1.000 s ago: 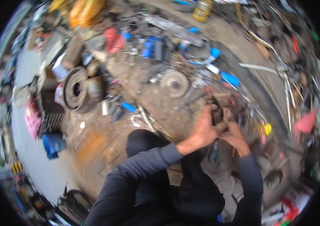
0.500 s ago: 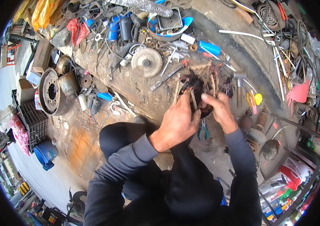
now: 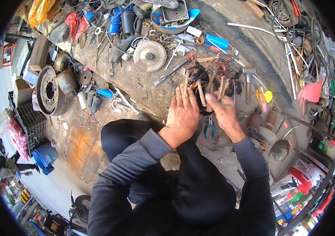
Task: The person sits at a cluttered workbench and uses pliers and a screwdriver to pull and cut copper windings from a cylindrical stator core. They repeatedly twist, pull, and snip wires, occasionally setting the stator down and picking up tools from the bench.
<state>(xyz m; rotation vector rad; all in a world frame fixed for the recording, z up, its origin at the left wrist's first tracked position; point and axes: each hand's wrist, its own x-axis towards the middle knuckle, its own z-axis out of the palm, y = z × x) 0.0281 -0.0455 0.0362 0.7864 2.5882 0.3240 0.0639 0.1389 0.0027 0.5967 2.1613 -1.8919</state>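
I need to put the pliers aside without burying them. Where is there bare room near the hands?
Bare stained floor lies left of the left hand, between the grey disc and the brake drum. Beyond the right hand, the motor winding and hammer crowd everything.

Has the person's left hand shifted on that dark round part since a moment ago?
Cannot tell: the camera moved. The left hand lies beside the dark round part, as before.

A yellow plastic bag [image 3: 37, 11] lies top left; a red-and-white sign [image 3: 6, 55] stands at the left edge.
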